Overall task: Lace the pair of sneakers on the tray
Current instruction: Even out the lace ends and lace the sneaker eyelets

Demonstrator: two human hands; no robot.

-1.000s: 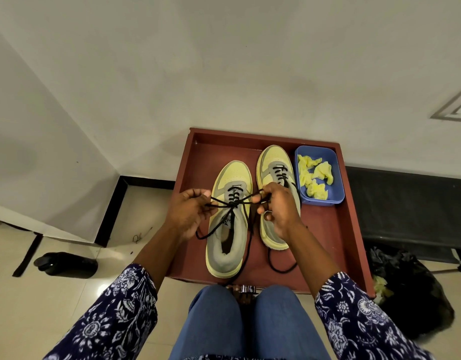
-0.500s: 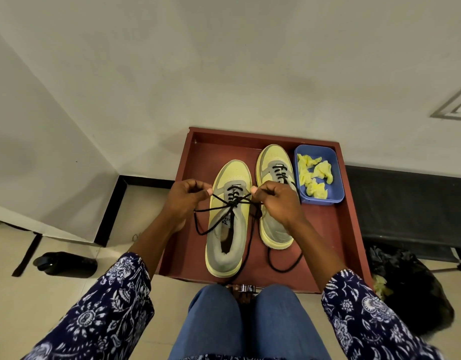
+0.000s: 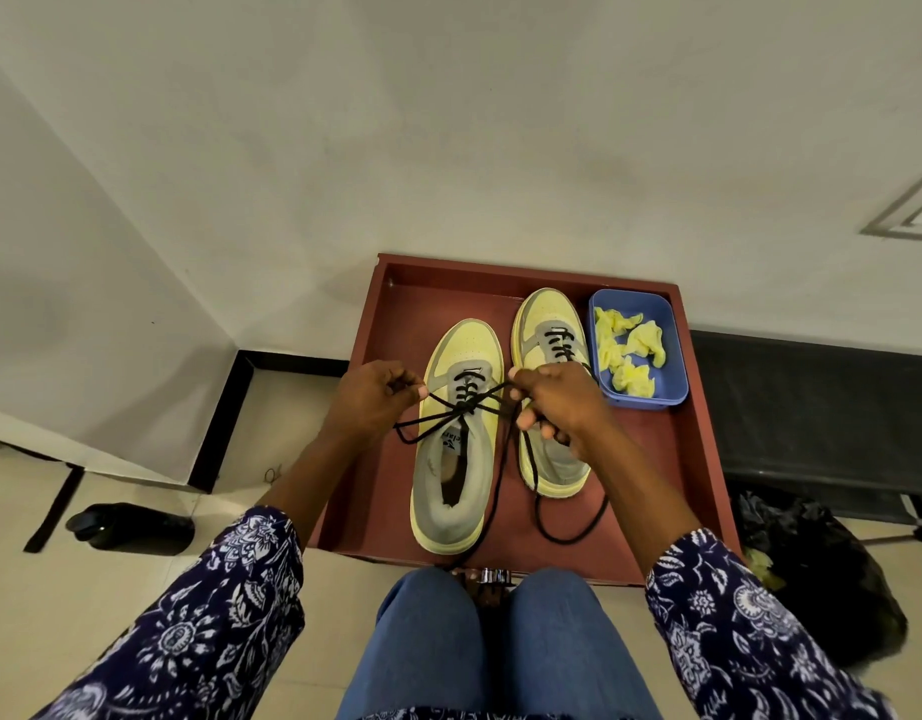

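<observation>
Yellow-and-grey sneakers [image 3: 456, 444] with black laces [image 3: 505, 459] stand on a red-brown tray [image 3: 396, 459]. At 1 o'clock, a blue tub [image 3: 672, 350] holds yellow paper [image 3: 630, 350]. Sleeves [image 3: 225, 615]: navy, white floral.

Single head view, looking steeply down over knees [image 3: 492, 631], near tray [image 3: 705, 459].

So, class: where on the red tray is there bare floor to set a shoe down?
Bare: the far-left strip between tray wall and left sneaker, and the near-right corner below the blue tub. Crowded: the middle, with both sneakers, laces and hands.

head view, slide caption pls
Both hands, left and right, pull the black lace tight over the near sneaker.
</observation>
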